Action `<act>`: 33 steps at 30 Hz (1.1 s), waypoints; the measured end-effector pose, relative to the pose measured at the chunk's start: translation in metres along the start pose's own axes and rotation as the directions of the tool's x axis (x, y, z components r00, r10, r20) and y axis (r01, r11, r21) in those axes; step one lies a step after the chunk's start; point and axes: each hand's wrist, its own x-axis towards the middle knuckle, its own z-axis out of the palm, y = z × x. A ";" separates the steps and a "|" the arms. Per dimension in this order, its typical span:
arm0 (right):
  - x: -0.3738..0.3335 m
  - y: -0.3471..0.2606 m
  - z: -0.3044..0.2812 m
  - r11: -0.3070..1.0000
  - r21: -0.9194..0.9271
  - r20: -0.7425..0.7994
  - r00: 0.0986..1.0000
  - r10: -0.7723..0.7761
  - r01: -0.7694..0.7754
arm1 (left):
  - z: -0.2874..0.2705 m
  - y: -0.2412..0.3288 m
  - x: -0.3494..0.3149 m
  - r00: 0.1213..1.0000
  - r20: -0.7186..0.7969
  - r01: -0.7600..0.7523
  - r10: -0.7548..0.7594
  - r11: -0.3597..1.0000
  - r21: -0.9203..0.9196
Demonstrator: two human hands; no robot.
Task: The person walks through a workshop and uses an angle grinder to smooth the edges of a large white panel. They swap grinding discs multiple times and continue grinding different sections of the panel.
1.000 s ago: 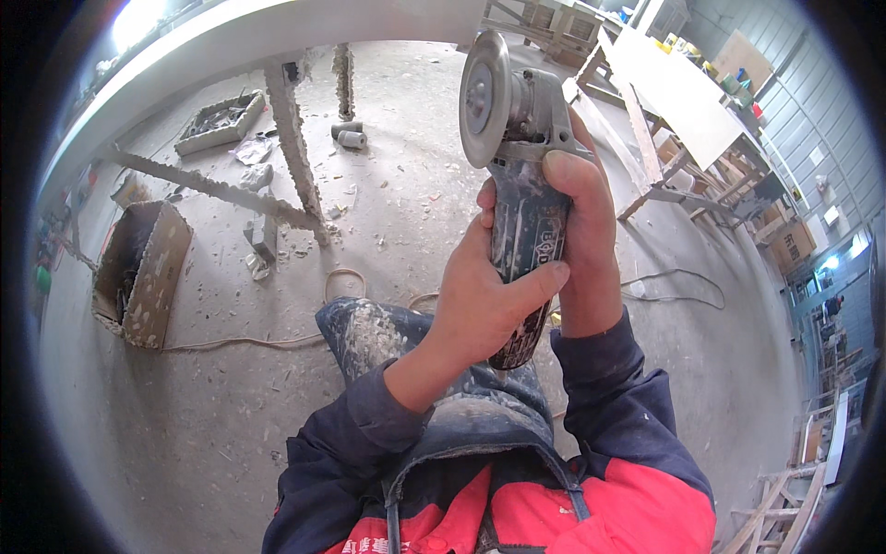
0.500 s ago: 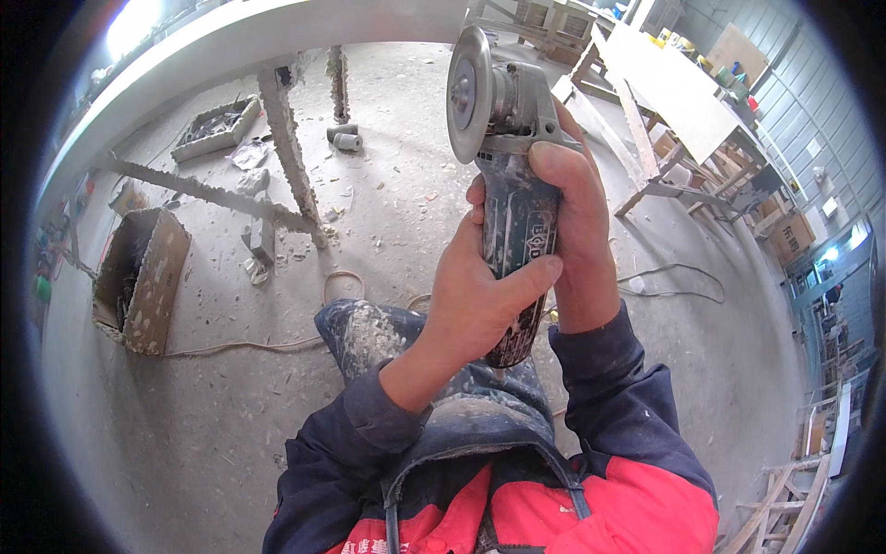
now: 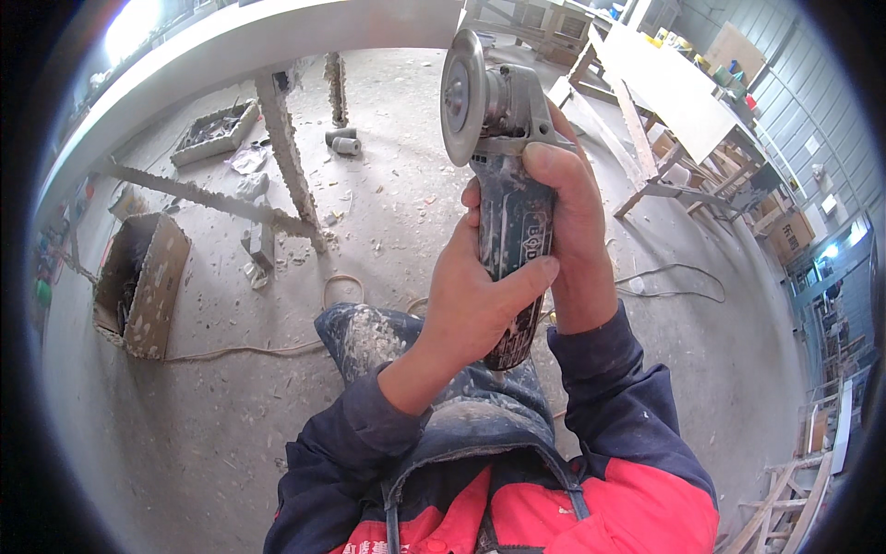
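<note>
Both my hands hold an angle grinder upright in front of me, its round grey disc at the top, facing left. My left hand wraps the lower part of the dusty blue-green body, thumb lying across the front. Higher up, my right hand grips the right side, with its thumb just under the metal gear head. The fingers behind the body are mostly hidden. The disc is near the right end of a pale work table's edge, overlapping it in view.
Under the table stand crusted legs with a crossbar. A cardboard box, a shallow tray and debris lie on the dusty floor. A cord runs across it. Back right, a white board rests on a wooden frame.
The grinder and both hands have shifted very slightly left and down. My grip on it looks the same.
</note>
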 end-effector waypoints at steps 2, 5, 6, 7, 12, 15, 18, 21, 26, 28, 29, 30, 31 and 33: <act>0.001 0.000 0.001 1.000 0.008 0.005 1.000 0.001 -0.001 | 0.000 -0.001 0.000 1.000 -0.010 -0.014 0.014 1.000 0.008; 0.000 -0.004 -0.001 0.996 0.070 0.026 0.998 0.051 -0.053 | -0.001 0.002 0.000 1.000 -0.004 -0.015 0.015 1.000 -0.001; 0.000 -0.005 -0.001 0.997 0.065 0.024 0.999 0.047 -0.049 | 0.000 0.003 0.000 1.000 -0.003 -0.010 0.010 1.000 0.000; 0.000 -0.005 0.000 0.997 0.060 0.022 0.999 0.044 -0.045 | 0.000 0.004 0.000 1.000 -0.002 -0.004 0.004 1.000 0.001; 0.001 -0.005 -0.002 0.997 0.055 0.026 0.999 0.045 -0.046 | 0.001 0.006 0.000 1.000 0.002 0.000 0.000 1.000 -0.008; 0.001 -0.004 -0.001 0.997 0.055 0.023 0.999 0.047 -0.048 | -0.001 0.005 0.001 1.000 0.006 0.010 -0.010 1.000 -0.016; 0.001 -0.008 -0.001 0.996 0.060 0.023 0.998 0.059 -0.060 | 0.002 0.007 0.000 1.000 0.013 0.007 -0.007 0.999 -0.043; 0.002 -0.005 -0.002 0.996 0.079 0.030 0.998 0.049 -0.051 | 0.001 0.005 0.001 1.000 0.015 -0.008 0.009 0.999 -0.047; 0.002 -0.008 0.000 0.997 0.068 0.026 0.999 0.045 -0.047 | 0.001 0.005 0.001 1.000 0.013 -0.012 0.012 1.000 -0.020; 0.002 -0.009 0.000 0.997 0.065 0.025 0.999 0.042 -0.043 | 0.001 0.008 0.001 1.000 0.010 -0.016 0.016 1.000 0.006; 0.002 -0.009 0.000 0.997 0.065 0.026 0.999 0.040 -0.041 | 0.001 0.009 0.001 1.000 0.008 -0.018 0.018 1.000 0.021; 0.003 -0.008 0.001 0.999 0.044 0.022 0.999 0.025 -0.026 | 0.001 0.010 0.001 1.000 0.006 -0.018 0.017 1.000 0.018; 0.003 -0.007 0.002 1.000 0.021 0.019 1.000 0.009 -0.010 | 0.002 0.011 0.001 1.000 0.006 -0.017 0.017 1.000 0.014; 0.004 -0.006 0.002 1.000 -0.003 0.016 1.000 -0.007 0.007 | 0.002 0.011 0.001 1.000 0.007 -0.015 0.015 1.000 0.002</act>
